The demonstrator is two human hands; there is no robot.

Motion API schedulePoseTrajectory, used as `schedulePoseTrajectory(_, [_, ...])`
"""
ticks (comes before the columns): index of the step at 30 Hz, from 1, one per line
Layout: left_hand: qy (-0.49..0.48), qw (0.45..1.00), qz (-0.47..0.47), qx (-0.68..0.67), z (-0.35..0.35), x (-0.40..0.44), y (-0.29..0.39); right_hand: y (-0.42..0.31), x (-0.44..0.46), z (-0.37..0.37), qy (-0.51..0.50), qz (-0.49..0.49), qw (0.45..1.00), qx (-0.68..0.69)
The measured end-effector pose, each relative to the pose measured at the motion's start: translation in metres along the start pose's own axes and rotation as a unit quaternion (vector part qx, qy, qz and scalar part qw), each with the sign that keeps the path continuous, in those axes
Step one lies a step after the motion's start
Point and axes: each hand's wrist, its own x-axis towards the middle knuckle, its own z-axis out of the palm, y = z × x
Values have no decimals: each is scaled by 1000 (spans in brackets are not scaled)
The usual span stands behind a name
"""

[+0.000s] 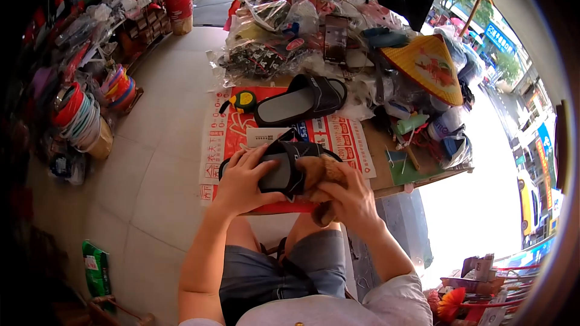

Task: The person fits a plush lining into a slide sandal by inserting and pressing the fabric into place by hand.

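So, going left to right: our left hand [240, 182] has hold of a black slide sandal with a grey insole [280, 176]. It's about half open, fingers fanned and curled over the left end, thumb at the near edge. Our right hand [356, 200] is closed tighter, fingers and thumb pinching a bunched, fuzzy brown cloth-like piece [331, 172] up against the strap side; part of it hangs below the grip. The sandal sits right between our two hands, above a red and white printed sheet [222, 139] on the table [389, 186]. Can't tell if its sole actually touches down.

As for what's in the way, our left fingers hide bits of the left end, and the fuzzy piece plus our right hand cover much of the right end. Too blurry to say exactly what that piece is.

Around the grip: beyond our left hand there's a yellow and black tape measure [244, 101], then a small white card [266, 136] just past the held sandal. Past that, a second black slide sandal [283, 107] lies on its own. Farther out there's a pile of plastic-wrapped goods [266, 21] with a dark phone [335, 37] on it, then a yellow conical hat [415, 63] beyond our right hand, off to the right.
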Motion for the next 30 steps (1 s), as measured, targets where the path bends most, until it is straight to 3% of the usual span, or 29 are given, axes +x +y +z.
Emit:
schedulePoseTrajectory(1, [1,1000,-1,-9,-1,0,1,5,-6,-8,-23,47,999,-14])
schedulePoseTrajectory(6, [-17,1000,-11,-21,0,1,5,8,-10,-38,-21,98,990,-98])
schedulePoseTrajectory(8, [-15,1000,-13,-10,-2,0,5,-17,3,-36,62,33,997,16])
schedulePoseTrajectory(10, [-15,1000,-11,-5,-1,-1,2,-28,8,-18,56,1,998,12])
schedulePoseTrajectory(12, [-8,1000,4,2,2,-1,0,-27,1,12,-20,3,999,26])
schedulePoseTrajectory(14, [6,1000,-2,-6,0,0,0,-15,-8,9,-8,-3,1000,14])
schedulePoseTrajectory(18, [1,1000,1,-2,1,-1,3,9,-27,-12,-3,116,993,-36])
schedulePoseTrajectory(21, [-8,1000,-15,-3,0,-1,4,-8,-17,-27,37,100,993,-59])
schedulePoseTrajectory(24, [-4,1000,-6,-10,1,-1,2,-31,-5,-11,67,22,998,1])
schedulePoseTrajectory(26, [-2,1000,1,-1,3,-2,0,-35,-6,12,-8,12,1000,8])
schedulePoseTrajectory(30, [4,1000,11,-2,-1,-1,2,-1,-29,-1,0,102,995,7])
